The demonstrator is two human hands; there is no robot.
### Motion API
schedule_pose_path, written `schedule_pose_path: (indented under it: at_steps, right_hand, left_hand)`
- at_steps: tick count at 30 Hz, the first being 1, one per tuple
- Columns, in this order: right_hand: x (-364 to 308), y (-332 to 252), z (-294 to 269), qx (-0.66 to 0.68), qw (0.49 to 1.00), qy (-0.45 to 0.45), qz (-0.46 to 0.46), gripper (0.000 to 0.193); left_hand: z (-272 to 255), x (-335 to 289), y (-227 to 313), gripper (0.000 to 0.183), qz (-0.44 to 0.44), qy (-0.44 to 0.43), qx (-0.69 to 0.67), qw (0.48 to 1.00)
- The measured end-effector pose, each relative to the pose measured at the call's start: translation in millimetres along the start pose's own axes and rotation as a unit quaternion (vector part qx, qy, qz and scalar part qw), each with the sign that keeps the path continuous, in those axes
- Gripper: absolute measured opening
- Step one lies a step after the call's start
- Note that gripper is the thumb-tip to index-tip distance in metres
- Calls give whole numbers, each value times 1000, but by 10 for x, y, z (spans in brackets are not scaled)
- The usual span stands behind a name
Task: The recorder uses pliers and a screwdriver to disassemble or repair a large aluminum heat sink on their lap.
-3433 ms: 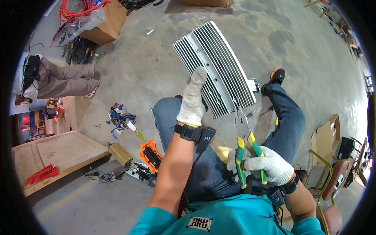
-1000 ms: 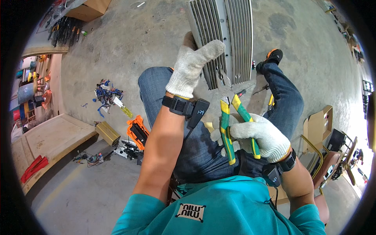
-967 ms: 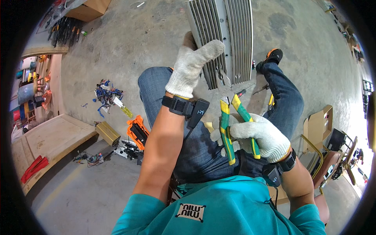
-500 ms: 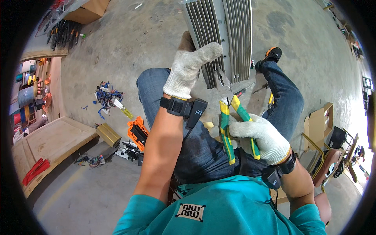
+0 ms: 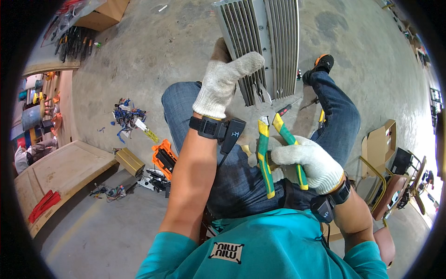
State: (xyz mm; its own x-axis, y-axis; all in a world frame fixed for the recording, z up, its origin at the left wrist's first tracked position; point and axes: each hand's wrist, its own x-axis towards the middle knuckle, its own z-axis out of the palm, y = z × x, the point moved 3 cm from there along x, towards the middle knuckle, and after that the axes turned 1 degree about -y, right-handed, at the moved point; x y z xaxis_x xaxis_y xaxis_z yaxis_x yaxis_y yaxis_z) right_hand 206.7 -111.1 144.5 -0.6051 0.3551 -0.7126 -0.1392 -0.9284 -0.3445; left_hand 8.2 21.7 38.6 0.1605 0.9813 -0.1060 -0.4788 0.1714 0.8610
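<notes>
The gloved left hand is gripping a ribbed grey metal grille; the gloved right hand is clenching green-and-yellow-handled pliers at its edge.

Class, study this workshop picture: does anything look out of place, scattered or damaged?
Yes. Blue and yellow wire scraps lie strewn on the concrete floor, and an orange casing lies opened beside loose parts. The finned metal panel shows no clear damage.

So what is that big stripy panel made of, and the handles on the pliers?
The ribbed silver-grey grille panel looks like metal: thin, even slats with a dull sheen, though painted plastic is possible. The green-and-yellow pliers handles look like soft plastic or rubber sleeves: bright, matte, smooth.
</notes>
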Motion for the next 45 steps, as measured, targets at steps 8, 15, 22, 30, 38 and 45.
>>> schedule_pose_path:
  at_steps: [8, 15, 22, 30, 38, 45]
  right_hand:
    - [15, 48, -35, 34, 999, -5, -13, 53]
    - [-20, 52, -61, 29, 999, -10, -10, 55]
    - [-49, -9, -45, 40, 999, -1, -1, 50]
    - [-99, -47, -34, 2, 1000, 8, 9, 53]
    - [-84, -32, -37, 23, 1000, -3, -1, 53]
    - [-84, 9, -65, 60, 998, -23, -22, 53]
  left_hand:
    - [7, -12, 12, 79, 2, 4, -2, 1000]
    - [1, -6, 13, 79, 0, -3, 3, 1000]
    - [66, -47, 72, 78, 31, -7, 7, 999]
    - [87, -60, 117, 82, -7, -11, 19, 1000]
    - [121, -75, 154, 86, -22, -9, 24, 999]
    - [121, -71, 146, 86, -14, -12, 11, 1000]
